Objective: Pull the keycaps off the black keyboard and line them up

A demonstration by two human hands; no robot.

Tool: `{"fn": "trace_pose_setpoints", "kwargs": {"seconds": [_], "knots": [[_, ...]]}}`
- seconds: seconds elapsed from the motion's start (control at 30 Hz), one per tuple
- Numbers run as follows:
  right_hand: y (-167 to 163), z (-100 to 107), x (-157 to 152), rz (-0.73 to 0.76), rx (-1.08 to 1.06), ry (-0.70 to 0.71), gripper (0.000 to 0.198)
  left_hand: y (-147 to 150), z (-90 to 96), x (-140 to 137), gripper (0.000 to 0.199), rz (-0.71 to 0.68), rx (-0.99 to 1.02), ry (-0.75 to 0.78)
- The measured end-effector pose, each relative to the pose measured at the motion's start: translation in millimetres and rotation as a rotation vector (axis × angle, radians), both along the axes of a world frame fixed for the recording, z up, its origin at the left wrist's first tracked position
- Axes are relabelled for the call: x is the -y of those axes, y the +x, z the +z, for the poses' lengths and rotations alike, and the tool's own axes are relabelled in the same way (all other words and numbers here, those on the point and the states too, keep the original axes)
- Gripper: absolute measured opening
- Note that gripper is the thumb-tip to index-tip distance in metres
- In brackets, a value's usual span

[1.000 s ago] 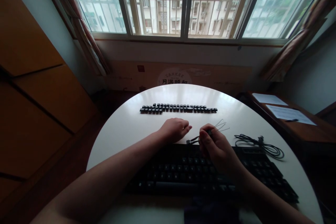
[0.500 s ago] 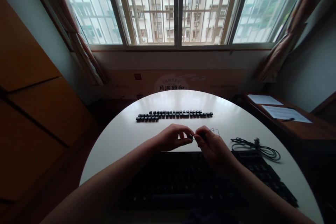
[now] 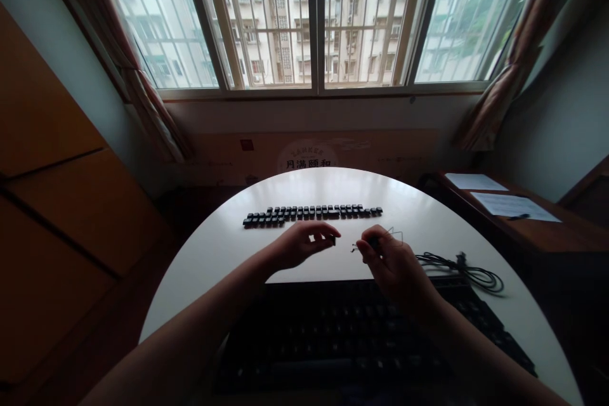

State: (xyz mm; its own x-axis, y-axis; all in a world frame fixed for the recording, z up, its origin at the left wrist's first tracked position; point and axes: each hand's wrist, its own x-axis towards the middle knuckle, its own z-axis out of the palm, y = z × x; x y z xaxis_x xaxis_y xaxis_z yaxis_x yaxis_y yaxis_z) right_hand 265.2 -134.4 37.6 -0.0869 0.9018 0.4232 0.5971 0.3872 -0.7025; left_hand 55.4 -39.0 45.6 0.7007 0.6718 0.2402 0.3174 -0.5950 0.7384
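Between the thumb and fingers of my left hand [image 3: 301, 245] is pinched a small black keycap [image 3: 332, 240]. My right hand [image 3: 389, 260] is closed around a wire keycap puller [image 3: 398, 236]; one wire loop sticks out past the knuckles, and short wire tips point towards my left hand. The puller's dark handle is mostly hidden by the fingers. A gap separates the two hands. Below them lies a black keyboard [image 3: 328, 336], dim and partly covered by my forearms. Beyond the hands, several loose black keycaps [image 3: 311, 212] stand in two neat rows.
A round white table [image 3: 190, 279] carries everything. To the right, a coiled black cable [image 3: 480, 276] lies at the keyboard's back edge. A brown side table [image 3: 528, 231] holds paper sheets [image 3: 514, 205] and a pen [image 3: 518, 217]. A long printed box [image 3: 380, 146] stands under the window.
My hands have moved apart. The left has drawn away leftwards with the keycap, and the puller's tips now show free of it in my right hand. The view has shifted slightly.
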Motion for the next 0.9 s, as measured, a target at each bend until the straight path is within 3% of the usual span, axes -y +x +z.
{"fn": "trace_pose_setpoints", "kwargs": {"seconds": [0.23, 0.5, 0.73, 0.9], "knots": [[0.0, -0.7, -0.2, 0.037, -0.02, -0.026, 0.028, -43.0, -2.2, -41.4, 0.023, 0.309, -0.09, 0.369], [-4.8, -4.1, 2.3, 0.072, -0.003, -0.055, 0.025, -68.9, -19.9, -59.2, 0.028, 0.522, -0.354, 0.491], [-6.0, -4.6, 3.7, 0.077, 0.004, -0.041, 0.024, -70.4, -28.6, -68.1, 0.019, 0.483, -0.313, 0.694], [-7.8, -5.5, 3.7, 0.096, -0.004, -0.057, 0.023, -74.0, -41.6, -75.2, 0.017, 0.467, -0.431, 0.782]]}}
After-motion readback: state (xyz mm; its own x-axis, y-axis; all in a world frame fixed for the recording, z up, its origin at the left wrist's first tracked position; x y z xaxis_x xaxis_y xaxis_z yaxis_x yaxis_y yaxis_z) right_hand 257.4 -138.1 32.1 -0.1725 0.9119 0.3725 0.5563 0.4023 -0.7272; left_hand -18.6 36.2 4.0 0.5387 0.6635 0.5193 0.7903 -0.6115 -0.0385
